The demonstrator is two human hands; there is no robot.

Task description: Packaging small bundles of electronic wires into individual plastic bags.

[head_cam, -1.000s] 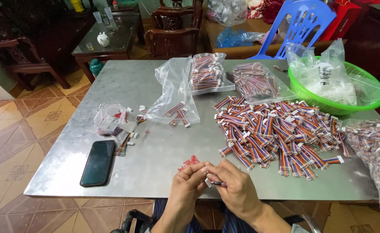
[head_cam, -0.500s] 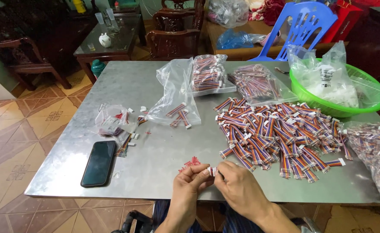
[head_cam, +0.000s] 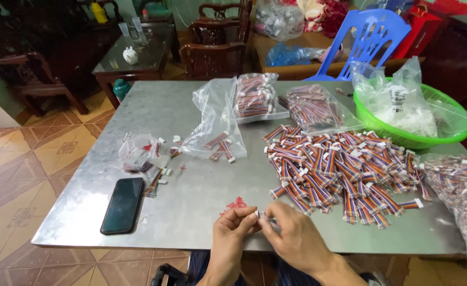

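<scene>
At the near edge of the metal table (head_cam: 191, 196), my left hand (head_cam: 233, 230) and my right hand (head_cam: 292, 233) meet fingertip to fingertip. Between them they pinch a small white connector (head_cam: 260, 215) with a short cable piece; most of it is hidden by my fingers. A few small red bits (head_cam: 237, 203) lie on the table just beyond my left hand. A big heap of multicoloured ribbon cables with white plugs (head_cam: 345, 169) is spread out to the right of my hands.
A black phone (head_cam: 122, 205) lies at the left front. Clear plastic bags (head_cam: 217, 127) of cables sit mid-table and at the right edge (head_cam: 464, 190). A green basin (head_cam: 411, 114) with bagged white parts stands back right. Chairs stand behind.
My two hands have drawn closer together over the small connector and shifted slightly. Nothing else on the table has moved.
</scene>
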